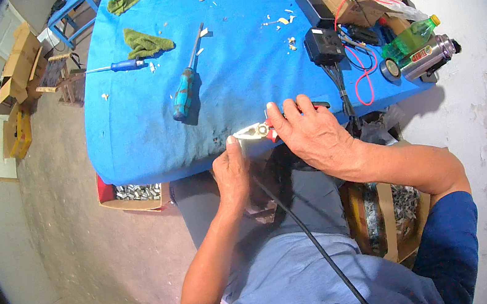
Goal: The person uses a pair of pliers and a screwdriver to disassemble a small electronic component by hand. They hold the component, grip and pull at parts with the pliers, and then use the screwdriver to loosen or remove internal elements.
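The head view is showing the near edge of the desk (131,149) curving just below the pliers (261,129), with open blue surface stretching from the teal screwdriver (184,95) toward the left edge; a steel flask (426,59) and a black box (324,46) are crowding the right. The right hand (323,141) is gripping the pliers, fingers curled around the handles. Their nose is pointing left, reaching the thumb of the left hand (232,175); whether its fingers are pinching anything, I cannot tell.
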{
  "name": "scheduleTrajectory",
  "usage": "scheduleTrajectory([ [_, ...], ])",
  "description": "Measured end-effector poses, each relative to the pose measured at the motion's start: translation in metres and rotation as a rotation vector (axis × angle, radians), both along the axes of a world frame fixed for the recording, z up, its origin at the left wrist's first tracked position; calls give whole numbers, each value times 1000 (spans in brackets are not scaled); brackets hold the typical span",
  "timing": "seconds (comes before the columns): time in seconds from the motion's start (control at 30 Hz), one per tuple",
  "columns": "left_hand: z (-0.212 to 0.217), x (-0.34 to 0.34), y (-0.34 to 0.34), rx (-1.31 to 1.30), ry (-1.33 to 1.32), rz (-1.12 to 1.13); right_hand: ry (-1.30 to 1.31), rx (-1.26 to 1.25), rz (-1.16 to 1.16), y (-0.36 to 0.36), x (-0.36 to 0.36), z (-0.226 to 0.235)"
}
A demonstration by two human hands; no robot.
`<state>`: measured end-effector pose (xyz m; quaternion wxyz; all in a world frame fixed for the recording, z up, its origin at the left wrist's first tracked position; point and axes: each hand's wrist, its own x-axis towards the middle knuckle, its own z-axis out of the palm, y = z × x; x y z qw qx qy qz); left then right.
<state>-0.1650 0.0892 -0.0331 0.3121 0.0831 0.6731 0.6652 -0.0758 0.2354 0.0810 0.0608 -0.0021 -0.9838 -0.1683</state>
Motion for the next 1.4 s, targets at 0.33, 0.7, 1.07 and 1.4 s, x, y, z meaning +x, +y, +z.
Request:
scheduleTrajectory([
  [0.33,5,-7,-14,21,-192,-147,-45,-43,2,1,3,1],
  [0.7,12,-1,-9,52,-80,-151,53,12,16,2,1,-8],
  [1.07,-2,-1,-7,-33,78,-175,37,56,73,2,-3,1],
  [1.4,6,-5,-9,-185,259,-230,-13,115,58,-2,-2,-1],
])
